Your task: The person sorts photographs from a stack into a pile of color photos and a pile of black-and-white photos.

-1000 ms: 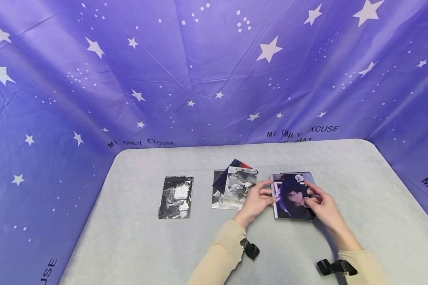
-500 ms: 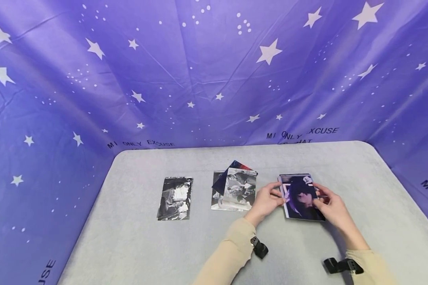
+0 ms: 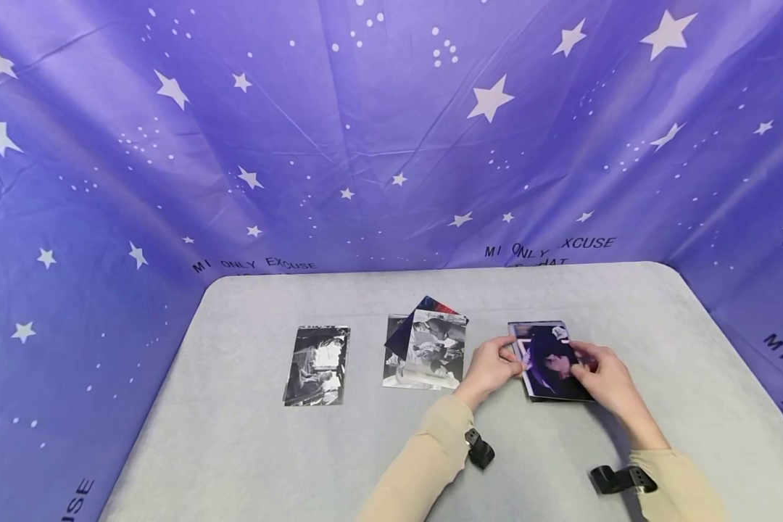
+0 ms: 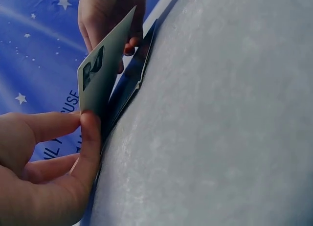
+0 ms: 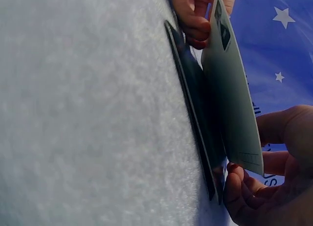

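Observation:
A postcard (image 3: pixel 548 366) with a dark purple picture is held over a small stack of dark cards (image 5: pixel 188 84) at the table's right. Its pale underside, printed with a small dark picture, shows in both wrist views, and it tilts away from the stack there. My left hand (image 3: pixel 492 368) pinches its left edge; in the left wrist view, thumb and index finger meet at a corner. On the other side my right hand (image 3: pixel 608 377) grips the right edge, with the thumb on the picture face. Much of the stack is hidden beneath the postcard.
Left of my left hand lies a loose pile of black-and-white cards (image 3: pixel 437 351) with a dark blue and red card (image 3: pixel 401 337) crossing it. Further left is another black-and-white card pile (image 3: pixel 316 366). A purple starry cloth (image 3: pixel 365 145) hangs behind the grey table (image 3: pixel 248 464).
Both hands have moved right with the postcard, mostly in the first half second. It now overlaps the stack more squarely. The other card piles stay put.

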Demonstrator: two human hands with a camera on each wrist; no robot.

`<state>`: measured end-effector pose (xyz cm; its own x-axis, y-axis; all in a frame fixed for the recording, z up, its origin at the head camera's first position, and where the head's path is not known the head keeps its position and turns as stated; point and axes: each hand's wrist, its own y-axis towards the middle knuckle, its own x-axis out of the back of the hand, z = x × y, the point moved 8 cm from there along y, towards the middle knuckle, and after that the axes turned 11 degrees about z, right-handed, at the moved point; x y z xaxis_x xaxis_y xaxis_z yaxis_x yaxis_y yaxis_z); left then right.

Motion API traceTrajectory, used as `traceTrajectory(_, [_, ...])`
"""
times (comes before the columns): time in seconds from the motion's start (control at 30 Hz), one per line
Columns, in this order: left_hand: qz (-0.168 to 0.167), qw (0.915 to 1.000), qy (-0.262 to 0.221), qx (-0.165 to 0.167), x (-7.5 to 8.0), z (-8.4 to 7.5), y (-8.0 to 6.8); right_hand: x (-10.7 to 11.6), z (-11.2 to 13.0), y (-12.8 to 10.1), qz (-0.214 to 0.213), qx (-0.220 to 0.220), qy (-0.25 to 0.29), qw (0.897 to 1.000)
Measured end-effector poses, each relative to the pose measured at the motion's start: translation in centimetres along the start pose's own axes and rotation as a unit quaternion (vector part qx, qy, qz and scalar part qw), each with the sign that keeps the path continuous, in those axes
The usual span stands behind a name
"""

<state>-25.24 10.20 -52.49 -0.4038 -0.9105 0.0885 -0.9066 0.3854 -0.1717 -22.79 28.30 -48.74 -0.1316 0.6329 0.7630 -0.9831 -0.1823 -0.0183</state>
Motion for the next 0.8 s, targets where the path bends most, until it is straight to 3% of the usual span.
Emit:
traceTrajectory(0.17, [0.02, 0.9993, 0.023, 0.022, -0.1, -0.1, 0.1, -0.2, 0.0, 0.3, -0.003, 0.005, -0.011, 1.0])
traceTrajectory(0.37, [0.044, 0.9979, -0.005, 0.047, -0.3, 0.4, 0.3, -0.4, 0.1, 0.5, -0.01, 0.009, -0.017, 1.0])
traceTrajectory(0.8, [0.068, 0.996, -0.057, 0.013, -0.4, 0.6, -0.9, -0.1, -0.3, 0.1, -0.05, -0.002, -0.004, 0.999])
